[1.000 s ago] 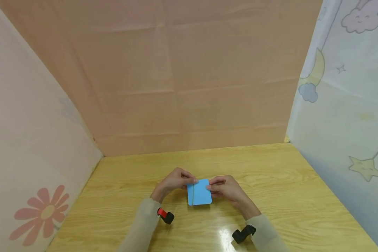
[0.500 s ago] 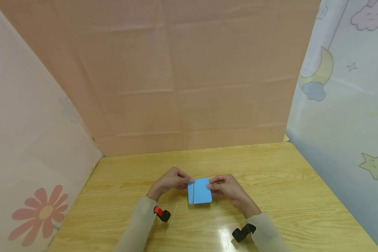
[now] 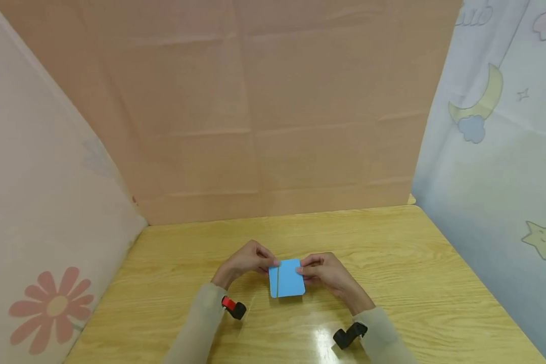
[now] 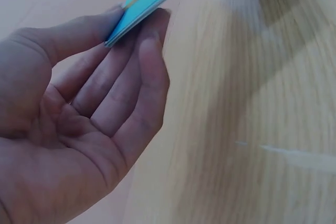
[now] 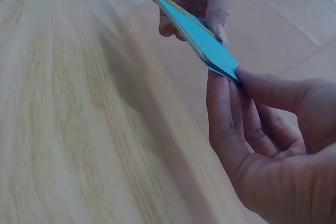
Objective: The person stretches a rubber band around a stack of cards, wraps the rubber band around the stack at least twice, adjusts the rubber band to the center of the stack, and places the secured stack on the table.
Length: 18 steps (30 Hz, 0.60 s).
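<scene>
A thin square stack of blue cards (image 3: pixel 289 279) with rounded corners is held up over the wooden table. Around it, near its left side, runs a yellowish rubber band (image 3: pixel 278 284). My left hand (image 3: pixel 249 260) pinches the upper left corner, thumb on top and fingers beneath. On the opposite side my right hand (image 3: pixel 328 275) pinches the right edge between thumb and fingers. In the right wrist view the stack (image 5: pixel 210 51) appears edge-on, its layered side showing. The left wrist view cuts off most of the stack (image 4: pixel 144 6). Its underside is mostly hidden.
The wooden table (image 3: pixel 391 263) reaches back to a pinkish-tan sheet (image 3: pixel 255 126). A white wall with a pink flower (image 3: pixel 54 306) stands at left. Another, with a moon and a star (image 3: pixel 543 240), stands at right. Each sleeve carries a small black wrist camera (image 3: pixel 346 336).
My left wrist has shifted slightly to the left. Both hands keep their pinch on the card stack, which has barely moved. The right wall's drawings appear farther right.
</scene>
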### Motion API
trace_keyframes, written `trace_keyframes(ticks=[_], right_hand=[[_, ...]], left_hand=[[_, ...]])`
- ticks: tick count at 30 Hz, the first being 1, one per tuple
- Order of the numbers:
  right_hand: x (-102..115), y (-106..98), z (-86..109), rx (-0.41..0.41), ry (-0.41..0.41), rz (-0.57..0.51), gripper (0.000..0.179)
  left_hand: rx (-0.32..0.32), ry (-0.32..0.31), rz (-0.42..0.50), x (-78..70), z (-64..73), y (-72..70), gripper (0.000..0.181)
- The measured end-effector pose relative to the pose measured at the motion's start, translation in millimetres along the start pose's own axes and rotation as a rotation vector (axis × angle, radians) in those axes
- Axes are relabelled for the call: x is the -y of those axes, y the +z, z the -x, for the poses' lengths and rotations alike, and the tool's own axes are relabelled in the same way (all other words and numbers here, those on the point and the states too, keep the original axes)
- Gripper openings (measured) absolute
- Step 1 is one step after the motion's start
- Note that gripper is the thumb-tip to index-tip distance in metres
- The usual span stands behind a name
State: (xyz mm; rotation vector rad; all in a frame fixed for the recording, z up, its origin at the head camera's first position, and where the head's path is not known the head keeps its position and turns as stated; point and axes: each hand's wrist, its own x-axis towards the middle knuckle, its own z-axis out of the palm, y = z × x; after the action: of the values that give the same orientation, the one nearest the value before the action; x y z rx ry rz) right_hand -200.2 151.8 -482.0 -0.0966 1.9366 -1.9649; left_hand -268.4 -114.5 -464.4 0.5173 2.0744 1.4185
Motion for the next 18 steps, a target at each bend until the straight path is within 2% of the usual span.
trace_keyframes(ticks=[9,18], right_hand=[[1,5,0.0,0.028,0.009,-0.016,0.016],[1,5,1.5,0.039,-0.002,0.009,0.015]], left_hand=[[0.072,0.008,-0.100,-10.9,-2.7,-7.6,0.018],[0.102,0.015,-0.084,-17.4,-4.6,-1.5,0.018]])
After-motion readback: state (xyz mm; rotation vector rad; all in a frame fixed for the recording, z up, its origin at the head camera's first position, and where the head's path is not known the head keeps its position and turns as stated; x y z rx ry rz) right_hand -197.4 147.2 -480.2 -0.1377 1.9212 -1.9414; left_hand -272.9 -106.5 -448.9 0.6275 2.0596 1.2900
